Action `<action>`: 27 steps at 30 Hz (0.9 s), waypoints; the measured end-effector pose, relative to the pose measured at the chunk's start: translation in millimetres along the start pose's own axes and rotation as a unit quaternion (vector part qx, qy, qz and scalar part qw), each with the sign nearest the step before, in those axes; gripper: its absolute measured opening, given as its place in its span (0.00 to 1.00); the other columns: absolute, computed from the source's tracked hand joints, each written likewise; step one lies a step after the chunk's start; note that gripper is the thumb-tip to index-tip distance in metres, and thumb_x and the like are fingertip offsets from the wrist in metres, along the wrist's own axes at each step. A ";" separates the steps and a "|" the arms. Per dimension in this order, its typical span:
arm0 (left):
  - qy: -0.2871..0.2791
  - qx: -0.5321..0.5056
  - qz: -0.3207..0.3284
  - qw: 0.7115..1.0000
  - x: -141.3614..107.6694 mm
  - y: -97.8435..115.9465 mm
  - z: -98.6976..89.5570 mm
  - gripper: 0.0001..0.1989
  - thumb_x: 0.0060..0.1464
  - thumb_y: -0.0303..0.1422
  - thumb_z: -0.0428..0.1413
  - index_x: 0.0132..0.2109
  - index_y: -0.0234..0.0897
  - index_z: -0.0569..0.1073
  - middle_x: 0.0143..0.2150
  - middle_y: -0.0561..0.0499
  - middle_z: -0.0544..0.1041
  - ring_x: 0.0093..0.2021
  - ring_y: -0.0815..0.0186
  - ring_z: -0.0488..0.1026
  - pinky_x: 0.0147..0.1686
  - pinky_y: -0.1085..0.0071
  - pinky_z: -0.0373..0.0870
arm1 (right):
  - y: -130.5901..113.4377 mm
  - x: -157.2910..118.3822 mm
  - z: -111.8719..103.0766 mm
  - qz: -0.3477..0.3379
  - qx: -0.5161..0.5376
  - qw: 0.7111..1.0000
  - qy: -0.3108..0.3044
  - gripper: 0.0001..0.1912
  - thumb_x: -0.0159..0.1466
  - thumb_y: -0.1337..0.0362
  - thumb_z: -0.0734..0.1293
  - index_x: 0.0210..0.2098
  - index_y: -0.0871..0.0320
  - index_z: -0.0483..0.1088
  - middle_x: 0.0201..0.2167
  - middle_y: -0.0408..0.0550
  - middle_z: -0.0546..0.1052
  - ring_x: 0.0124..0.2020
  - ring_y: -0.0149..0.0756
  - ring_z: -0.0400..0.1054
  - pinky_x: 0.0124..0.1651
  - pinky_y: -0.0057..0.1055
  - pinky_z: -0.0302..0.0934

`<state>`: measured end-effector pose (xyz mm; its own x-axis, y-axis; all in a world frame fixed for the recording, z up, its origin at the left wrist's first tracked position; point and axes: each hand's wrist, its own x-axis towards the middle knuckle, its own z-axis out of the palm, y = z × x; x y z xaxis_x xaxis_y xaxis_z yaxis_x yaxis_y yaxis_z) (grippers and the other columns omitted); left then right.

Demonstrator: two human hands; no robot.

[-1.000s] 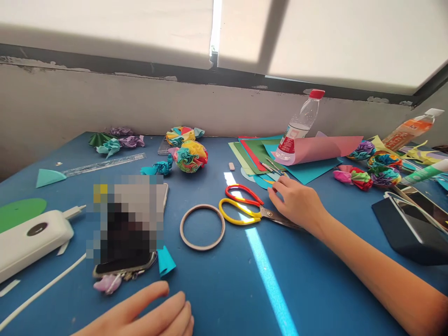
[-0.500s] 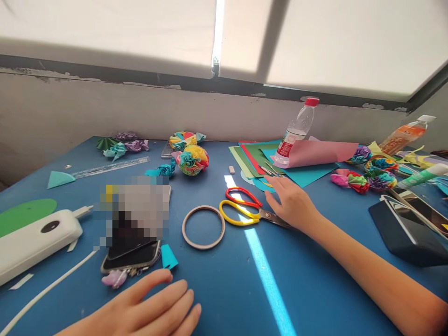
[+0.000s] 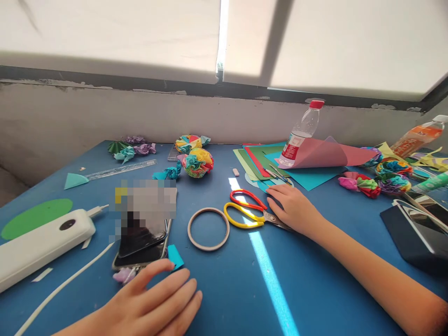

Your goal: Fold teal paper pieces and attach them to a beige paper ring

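Note:
My left hand (image 3: 154,298) lies with its fingers stretched out at the near edge, beside a small bright blue piece of paper (image 3: 175,257) and a stack of phones (image 3: 140,242). Over the table on the right, my right hand (image 3: 292,205) has its thumb apart from its fingers; I see nothing held. It partly covers the blades of a pair of scissors (image 3: 245,221) with red and yellow handles. Its fingertips are close to blue paper scraps and pens (image 3: 278,172). A roll of tape (image 3: 190,233) lies flat between my hands.
Coloured paper sheets (image 3: 308,177) lie at the back under a red-capped bottle (image 3: 292,145). Paper balls (image 3: 198,163) stand behind the tape, others (image 3: 394,183) at right. A white power bank (image 3: 45,249) with a cable (image 3: 66,284), and a ruler (image 3: 122,169) are left. A dark box-like object (image 3: 413,233) stands right.
My right hand has drawn slightly nearer, its fingers lower and more bent beside the paper scraps. The view has shifted a little left; my left hand is slightly higher in it.

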<state>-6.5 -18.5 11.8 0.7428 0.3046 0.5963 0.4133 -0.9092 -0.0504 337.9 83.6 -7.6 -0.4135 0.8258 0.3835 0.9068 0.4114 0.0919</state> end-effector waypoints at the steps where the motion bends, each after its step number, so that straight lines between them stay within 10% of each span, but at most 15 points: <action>1: 0.001 0.003 -0.015 1.000 0.4 -0.9 -1.3 0.16 0.64 0.27 0.43 0.44 0.40 0.76 0.40 0.55 0.80 0.44 0.67 0.73 0.61 0.66 0.52 | -0.2 -0.3 1.3 -0.006 -0.001 1.000 0.020 0.17 0.66 0.65 0.55 0.46 0.66 0.71 0.47 0.57 0.74 0.49 0.44 0.66 0.50 0.41 0.61; 8: 0.009 0.176 -0.219 0.960 30.0 -43.8 -30.3 0.10 0.58 0.29 0.48 0.40 0.40 0.75 0.42 0.48 0.77 0.45 0.58 0.72 0.49 0.55 0.60 | -7.6 0.1 -1.4 -0.005 -0.004 0.990 0.140 0.18 0.65 0.64 0.56 0.48 0.68 0.69 0.48 0.58 0.73 0.49 0.44 0.66 0.50 0.41 0.59; 13: -0.272 0.155 -0.519 0.795 80.9 -124.3 -44.2 0.19 0.59 0.39 0.45 0.53 0.39 0.70 0.53 0.47 0.72 0.54 0.52 0.67 0.49 0.59 0.64 | -15.1 -2.2 0.2 -0.002 0.031 0.996 0.083 0.17 0.66 0.64 0.55 0.47 0.65 0.70 0.50 0.57 0.72 0.51 0.46 0.65 0.51 0.44 0.55; 17: -0.361 0.123 -0.555 0.740 115.0 -175.4 -34.0 0.20 0.54 0.42 0.55 0.46 0.31 0.73 0.49 0.40 0.73 0.52 0.46 0.68 0.48 0.60 0.67 | -20.8 -3.7 -0.1 -0.024 0.031 0.998 0.044 0.15 0.66 0.68 0.55 0.41 0.61 0.72 0.43 0.52 0.76 0.46 0.42 0.67 0.48 0.41 0.55; 21: -0.449 0.043 -0.567 0.689 130.2 -190.2 -20.9 0.16 0.60 0.37 0.53 0.51 0.33 0.68 0.50 0.45 0.70 0.46 0.60 0.71 0.44 0.59 0.72 | -24.8 -3.1 -3.8 -0.007 0.010 0.999 0.041 0.14 0.66 0.67 0.56 0.38 0.60 0.73 0.41 0.52 0.77 0.43 0.41 0.68 0.46 0.40 0.56; 27: -0.463 0.041 -0.555 0.689 131.9 -192.5 -9.2 0.16 0.60 0.37 0.53 0.52 0.34 0.67 0.51 0.45 0.70 0.47 0.60 0.71 0.45 0.59 0.72 | -27.5 -1.7 -1.6 0.025 0.008 0.998 0.055 0.13 0.66 0.65 0.57 0.42 0.61 0.72 0.43 0.54 0.75 0.46 0.41 0.67 0.47 0.37 0.58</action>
<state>7.1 194.1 107.5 -0.0546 0.8852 -0.4621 0.9983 0.0388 -0.0436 313.8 70.2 -9.3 -0.3548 0.7989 0.4856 0.9245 0.3771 0.0550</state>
